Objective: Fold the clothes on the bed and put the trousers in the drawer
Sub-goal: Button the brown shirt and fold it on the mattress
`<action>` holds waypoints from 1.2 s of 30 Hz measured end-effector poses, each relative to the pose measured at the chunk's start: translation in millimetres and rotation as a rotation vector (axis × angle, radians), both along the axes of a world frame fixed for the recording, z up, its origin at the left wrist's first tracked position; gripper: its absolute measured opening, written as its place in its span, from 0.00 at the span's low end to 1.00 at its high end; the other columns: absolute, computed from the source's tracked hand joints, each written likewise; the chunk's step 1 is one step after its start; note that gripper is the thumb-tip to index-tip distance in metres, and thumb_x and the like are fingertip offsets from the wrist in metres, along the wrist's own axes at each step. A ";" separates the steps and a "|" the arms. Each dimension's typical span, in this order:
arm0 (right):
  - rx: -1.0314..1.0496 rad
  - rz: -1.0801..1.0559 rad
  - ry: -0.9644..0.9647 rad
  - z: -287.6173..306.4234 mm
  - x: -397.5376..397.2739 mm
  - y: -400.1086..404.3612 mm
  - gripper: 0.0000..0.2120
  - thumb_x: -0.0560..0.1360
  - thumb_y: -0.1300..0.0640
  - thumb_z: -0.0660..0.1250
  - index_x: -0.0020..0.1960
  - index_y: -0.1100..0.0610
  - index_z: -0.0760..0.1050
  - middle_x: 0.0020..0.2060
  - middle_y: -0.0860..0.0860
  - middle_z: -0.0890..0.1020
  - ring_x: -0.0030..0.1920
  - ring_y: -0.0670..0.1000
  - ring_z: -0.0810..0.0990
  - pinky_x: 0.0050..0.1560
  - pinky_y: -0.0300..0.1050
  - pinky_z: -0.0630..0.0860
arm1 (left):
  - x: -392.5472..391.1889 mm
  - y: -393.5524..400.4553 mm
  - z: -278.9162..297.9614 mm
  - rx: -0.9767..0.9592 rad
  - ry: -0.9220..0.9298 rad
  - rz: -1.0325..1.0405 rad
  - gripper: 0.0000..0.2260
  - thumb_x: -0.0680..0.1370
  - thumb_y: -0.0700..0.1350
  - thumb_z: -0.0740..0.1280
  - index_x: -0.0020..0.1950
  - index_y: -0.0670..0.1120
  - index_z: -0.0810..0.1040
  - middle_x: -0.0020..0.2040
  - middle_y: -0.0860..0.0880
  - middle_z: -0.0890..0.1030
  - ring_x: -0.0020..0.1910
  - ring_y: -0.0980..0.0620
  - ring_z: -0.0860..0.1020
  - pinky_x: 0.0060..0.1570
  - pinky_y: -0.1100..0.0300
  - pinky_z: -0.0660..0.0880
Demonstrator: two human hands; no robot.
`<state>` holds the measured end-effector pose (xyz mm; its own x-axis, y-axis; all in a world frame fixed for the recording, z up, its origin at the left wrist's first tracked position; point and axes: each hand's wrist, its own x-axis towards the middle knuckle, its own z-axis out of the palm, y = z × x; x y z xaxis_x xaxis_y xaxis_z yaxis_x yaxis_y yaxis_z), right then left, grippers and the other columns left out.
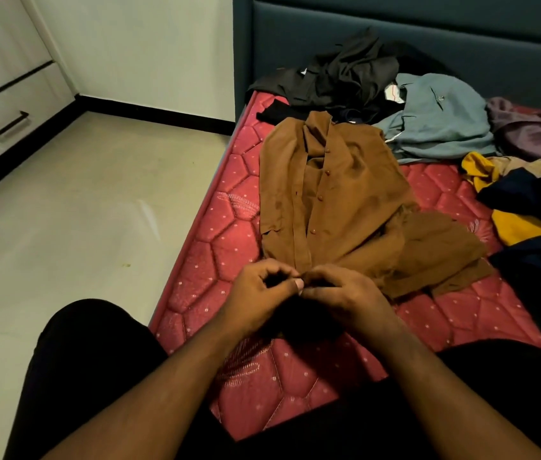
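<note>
Bedroom: red quilted mattress (229, 247), teal headboard (428, 38), pale floor. Brown shirt (338, 200) lies buttoned-side up at centre, collar toward 12 o'clock. Left hand (259, 293) and right hand (345, 293) meet at its near hem, fingers curled, pinching the fabric. Unfolded clothes pile (428, 114) from 12 to 3 o'clock. Drawer (10, 122) at 10 o'clock, closed.

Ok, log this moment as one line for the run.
stage: folding | item: brown shirt flat on mattress | left hand, right hand: both pinch its bottom hem | drawer: closed
</note>
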<state>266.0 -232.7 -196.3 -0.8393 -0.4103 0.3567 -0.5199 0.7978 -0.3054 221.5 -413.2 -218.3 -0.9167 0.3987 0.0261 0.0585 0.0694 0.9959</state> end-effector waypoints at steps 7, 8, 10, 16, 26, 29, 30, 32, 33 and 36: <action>-0.152 0.021 0.037 -12.9 0.7 2.1 0.09 0.75 0.61 0.65 0.52 0.61 0.81 0.46 0.54 0.81 0.43 0.51 0.82 0.37 0.48 0.80 | -7.6 -8.4 -2.6 0.070 -0.233 -0.131 0.05 0.74 0.34 0.71 0.45 0.44 0.84 0.40 0.48 0.84 0.41 0.54 0.81 0.44 0.64 0.77; -0.158 0.012 0.036 -16.4 0.2 1.6 0.09 0.75 0.60 0.65 0.52 0.60 0.81 0.46 0.54 0.81 0.43 0.51 0.82 0.37 0.48 0.80 | -6.5 -7.9 -3.1 0.074 -0.244 -0.125 0.04 0.74 0.34 0.71 0.46 0.43 0.84 0.40 0.48 0.84 0.41 0.54 0.81 0.44 0.64 0.77; -0.187 -0.007 0.044 -21.6 -1.0 3.1 0.08 0.74 0.59 0.66 0.50 0.60 0.81 0.46 0.54 0.80 0.44 0.51 0.81 0.37 0.48 0.79 | -6.1 -8.2 -3.0 0.082 -0.261 -0.127 0.04 0.74 0.35 0.72 0.47 0.41 0.83 0.40 0.48 0.84 0.41 0.54 0.81 0.44 0.63 0.77; -0.379 -0.042 -0.034 -23.1 -2.8 3.8 0.11 0.73 0.58 0.67 0.54 0.60 0.79 0.53 0.51 0.78 0.55 0.45 0.78 0.55 0.37 0.76 | -5.0 -11.1 -1.4 0.054 -0.191 -0.185 0.06 0.71 0.34 0.75 0.45 0.40 0.82 0.40 0.47 0.83 0.41 0.52 0.80 0.44 0.61 0.77; -0.416 -0.093 -0.215 -32.1 -14.1 8.4 0.11 0.70 0.60 0.71 0.52 0.59 0.83 0.45 0.48 0.84 0.47 0.42 0.81 0.49 0.37 0.78 | -3.3 -5.6 -8.5 0.035 -0.188 -0.121 0.06 0.71 0.32 0.74 0.45 0.40 0.82 0.40 0.49 0.83 0.41 0.55 0.80 0.44 0.63 0.76; -0.380 -0.084 -0.227 -34.9 -14.7 7.2 0.10 0.70 0.58 0.70 0.49 0.60 0.84 0.43 0.50 0.84 0.44 0.44 0.81 0.46 0.40 0.78 | -4.0 -5.5 -8.0 -0.057 -0.103 -0.127 0.04 0.71 0.31 0.74 0.44 0.38 0.83 0.38 0.48 0.83 0.39 0.56 0.80 0.42 0.64 0.76; -0.365 -0.088 -0.230 -36.4 -15.0 6.1 0.10 0.70 0.56 0.70 0.48 0.60 0.83 0.42 0.51 0.84 0.43 0.45 0.81 0.45 0.43 0.78 | -4.3 -5.0 -8.2 -0.088 -0.062 -0.122 0.04 0.71 0.31 0.73 0.43 0.39 0.83 0.38 0.48 0.83 0.38 0.57 0.80 0.41 0.65 0.76; -0.340 -0.107 -0.231 -39.1 -15.0 3.1 0.10 0.71 0.54 0.69 0.47 0.60 0.83 0.40 0.52 0.83 0.42 0.50 0.81 0.43 0.49 0.78 | -4.9 -3.1 -11.4 -0.145 0.048 -0.088 0.05 0.69 0.33 0.74 0.39 0.42 0.82 0.37 0.48 0.82 0.37 0.58 0.79 0.39 0.64 0.75; -0.318 -0.113 -0.220 -40.2 -15.0 1.1 0.12 0.71 0.53 0.68 0.46 0.60 0.82 0.39 0.52 0.83 0.41 0.52 0.81 0.41 0.51 0.78 | -5.0 -2.1 -14.3 -0.166 0.098 -0.070 0.03 0.68 0.36 0.73 0.37 0.43 0.81 0.37 0.48 0.81 0.36 0.57 0.78 0.38 0.62 0.75; -0.247 -0.159 -0.204 -45.2 -15.4 -3.8 0.16 0.72 0.48 0.63 0.44 0.61 0.81 0.37 0.53 0.81 0.40 0.53 0.80 0.39 0.53 0.78 | -4.0 -0.3 -22.1 -0.220 0.238 -0.027 0.04 0.66 0.43 0.70 0.35 0.43 0.79 0.35 0.49 0.79 0.36 0.53 0.77 0.36 0.54 0.75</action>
